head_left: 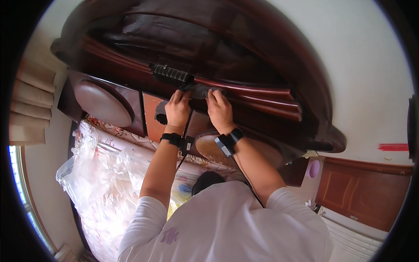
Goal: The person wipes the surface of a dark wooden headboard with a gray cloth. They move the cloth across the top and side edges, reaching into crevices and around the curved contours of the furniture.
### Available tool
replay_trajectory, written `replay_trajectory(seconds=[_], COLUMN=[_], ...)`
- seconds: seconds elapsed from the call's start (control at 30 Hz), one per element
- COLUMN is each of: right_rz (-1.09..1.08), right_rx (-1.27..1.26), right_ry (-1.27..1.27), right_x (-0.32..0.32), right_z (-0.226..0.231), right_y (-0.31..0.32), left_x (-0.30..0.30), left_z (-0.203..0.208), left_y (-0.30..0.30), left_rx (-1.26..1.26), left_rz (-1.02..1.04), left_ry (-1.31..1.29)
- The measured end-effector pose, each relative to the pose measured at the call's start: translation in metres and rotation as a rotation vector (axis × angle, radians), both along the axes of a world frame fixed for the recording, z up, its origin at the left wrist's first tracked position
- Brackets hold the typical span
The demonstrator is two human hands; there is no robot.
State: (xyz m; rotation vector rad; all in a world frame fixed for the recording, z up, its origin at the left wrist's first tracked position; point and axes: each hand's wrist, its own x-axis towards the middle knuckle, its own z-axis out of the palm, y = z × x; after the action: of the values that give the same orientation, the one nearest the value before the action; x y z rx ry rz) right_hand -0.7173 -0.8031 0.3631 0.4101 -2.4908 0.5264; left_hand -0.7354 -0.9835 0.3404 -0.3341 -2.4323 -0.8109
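Both hands press a dark grey cloth (201, 91) against the carved moulding of a dark red wooden headboard (262, 102), at centre frame. The left hand (178, 110) and right hand (219, 111) lie side by side, fingers flat on the cloth's lower edge. The moulding's long axis runs left to right. A plastic-covered mattress (100, 183) sits at lower left.

We wear a white short-sleeved shirt with a small purple mark near the left shoulder. Our forearms are bare. On each wrist sits a black band carrying a small boxy black unit, the one by the right hand (219, 110) with a pale face. A thin dark cable runs from each band, below the left hand (177, 110) too, toward our chest.
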Motion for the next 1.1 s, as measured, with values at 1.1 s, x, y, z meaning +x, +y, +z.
replay_trajectory(seconds=[1.1], right_rz=[-0.34], right_rx=[0.452], right_ry=[0.144], right_x=[0.072], right_z=[0.126], right_y=[0.144], left_x=[0.054], left_z=[0.086], left_y=[0.172], left_rx=[0.041], left_rz=[-0.287], left_ry=[-0.115])
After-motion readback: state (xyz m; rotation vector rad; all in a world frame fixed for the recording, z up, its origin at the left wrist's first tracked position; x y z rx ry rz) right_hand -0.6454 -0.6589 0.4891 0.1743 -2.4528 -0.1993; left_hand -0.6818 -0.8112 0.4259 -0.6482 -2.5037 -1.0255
